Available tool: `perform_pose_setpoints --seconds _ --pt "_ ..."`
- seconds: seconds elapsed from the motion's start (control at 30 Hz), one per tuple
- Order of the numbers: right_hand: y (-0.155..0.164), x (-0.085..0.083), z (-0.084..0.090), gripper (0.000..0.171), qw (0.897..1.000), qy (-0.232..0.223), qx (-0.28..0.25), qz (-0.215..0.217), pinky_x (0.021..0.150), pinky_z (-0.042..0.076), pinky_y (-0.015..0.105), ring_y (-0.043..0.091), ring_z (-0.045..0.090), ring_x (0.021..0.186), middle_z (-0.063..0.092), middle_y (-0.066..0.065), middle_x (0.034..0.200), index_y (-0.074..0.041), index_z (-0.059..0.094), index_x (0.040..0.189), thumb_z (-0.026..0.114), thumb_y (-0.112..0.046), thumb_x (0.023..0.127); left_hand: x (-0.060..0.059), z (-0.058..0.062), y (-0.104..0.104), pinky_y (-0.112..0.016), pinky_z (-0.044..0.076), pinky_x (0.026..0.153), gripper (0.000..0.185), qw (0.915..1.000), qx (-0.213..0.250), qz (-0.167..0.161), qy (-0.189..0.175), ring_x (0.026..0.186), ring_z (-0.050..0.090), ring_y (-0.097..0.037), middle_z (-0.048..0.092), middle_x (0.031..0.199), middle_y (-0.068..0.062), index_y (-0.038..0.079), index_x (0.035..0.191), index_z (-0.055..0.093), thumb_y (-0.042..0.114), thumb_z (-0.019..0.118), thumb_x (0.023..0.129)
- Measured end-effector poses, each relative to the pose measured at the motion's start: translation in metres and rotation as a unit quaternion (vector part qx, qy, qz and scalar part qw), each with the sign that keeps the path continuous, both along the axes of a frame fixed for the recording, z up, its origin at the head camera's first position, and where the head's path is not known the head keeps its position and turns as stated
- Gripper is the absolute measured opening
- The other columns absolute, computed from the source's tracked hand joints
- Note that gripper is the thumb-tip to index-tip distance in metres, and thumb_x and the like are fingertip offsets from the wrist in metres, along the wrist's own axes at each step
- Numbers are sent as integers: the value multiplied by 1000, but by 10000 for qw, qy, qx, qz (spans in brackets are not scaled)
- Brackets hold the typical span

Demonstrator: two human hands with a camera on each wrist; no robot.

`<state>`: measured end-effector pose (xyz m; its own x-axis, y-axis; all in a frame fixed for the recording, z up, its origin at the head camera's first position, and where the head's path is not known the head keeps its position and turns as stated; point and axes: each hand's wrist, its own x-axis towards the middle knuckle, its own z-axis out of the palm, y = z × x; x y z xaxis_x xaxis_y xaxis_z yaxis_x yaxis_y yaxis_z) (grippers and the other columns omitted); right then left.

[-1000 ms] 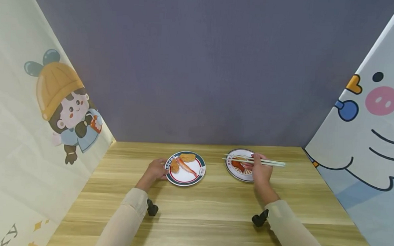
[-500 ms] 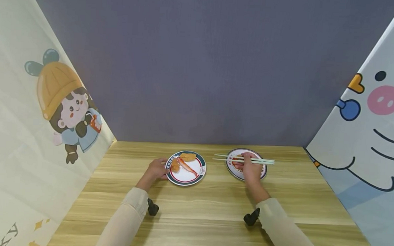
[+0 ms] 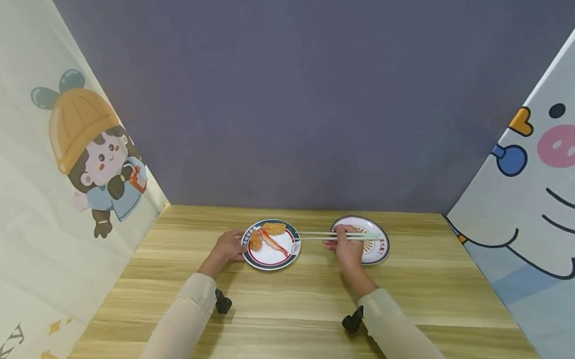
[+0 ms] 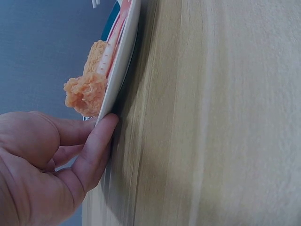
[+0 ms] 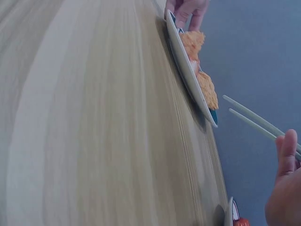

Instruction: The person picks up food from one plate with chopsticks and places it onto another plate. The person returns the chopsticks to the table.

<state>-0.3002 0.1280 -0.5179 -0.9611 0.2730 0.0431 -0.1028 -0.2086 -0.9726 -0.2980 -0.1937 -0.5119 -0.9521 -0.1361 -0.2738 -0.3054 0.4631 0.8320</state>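
Observation:
My left hand (image 3: 228, 245) pinches the left rim of a white plate (image 3: 269, 261) with a dark green border; the left wrist view shows the thumb above and fingers beneath. On this plate lie two fried, breaded pieces, one at the back (image 3: 274, 229) and one at the left (image 3: 255, 242), with a red-orange shrimp (image 3: 276, 245) between them. My right hand (image 3: 349, 252) grips a pair of pale green chopsticks (image 5: 254, 118), pointing left, slightly apart with nothing between them. In the head view their tips reach the plate's right rim; the right wrist view shows them above it.
Behind the right hand stands a second white plate (image 3: 382, 252) with a dark rim and printed pattern, partly covered. A red piece of food (image 5: 241, 222) shows on it in the right wrist view. A dark grey panel (image 3: 290, 120) closes off the table's (image 3: 286, 329) back.
My right hand has moved left with the chopsticks, from over the right plate to its left side, bringing the tips to the left plate. The left hand still holds its plate.

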Motion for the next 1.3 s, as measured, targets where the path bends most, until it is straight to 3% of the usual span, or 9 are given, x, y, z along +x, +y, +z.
perform_pose_setpoints --seconds 0.1,0.27,0.5,0.9,1.17,1.3 --pt "-7 2 1 32 9999 27 103 27 54 65 25 11 71 58 64 9 91 17 57 112 50 -13 106 1 0 0 -28 66 60 59 10000 12 -25 26 70 67 -18 65 120 -30 -1 141 55 -13 64 84" --pt "-15 3 1 27 10000 -77 8 14 55 65 27 13 72 58 65 24 102 11 61 109 51 -14 105 1 -1 0 -28 66 60 58 10000 -37 -29 80 69 65 -17 66 117 -28 -1 140 56 -12 65 84" --pt "-24 2 -2 28 9997 -53 -159 179 55 66 30 15 73 59 68 7 86 11 62 110 51 -14 105 -3 -4 -2 -27 65 60 57 9994 -255 -165 151 71 67 -16 66 120 -29 -4 139 55 -11 66 84" --pt "-45 5 -8 26 9993 -266 -156 207 54 66 30 17 71 58 61 40 107 9 64 108 51 -12 102 -2 -4 -1 -30 66 60 59 9999 37 -85 121 70 66 -17 65 123 -31 -4 140 54 -13 65 83" --pt "-55 5 -12 27 9992 -204 -239 233 52 65 30 14 69 54 65 38 94 11 63 108 51 -12 104 -4 -7 -2 -29 66 61 59 9996 266 -46 60 69 68 -17 64 125 -32 -3 142 53 -13 64 85" --pt "-60 6 -12 28 9992 -139 -272 258 53 65 31 14 69 54 62 41 97 14 61 110 52 -11 104 -4 -8 -1 -29 67 61 59 9996 259 -22 71 72 70 -19 63 128 -32 -3 141 53 -13 64 84"
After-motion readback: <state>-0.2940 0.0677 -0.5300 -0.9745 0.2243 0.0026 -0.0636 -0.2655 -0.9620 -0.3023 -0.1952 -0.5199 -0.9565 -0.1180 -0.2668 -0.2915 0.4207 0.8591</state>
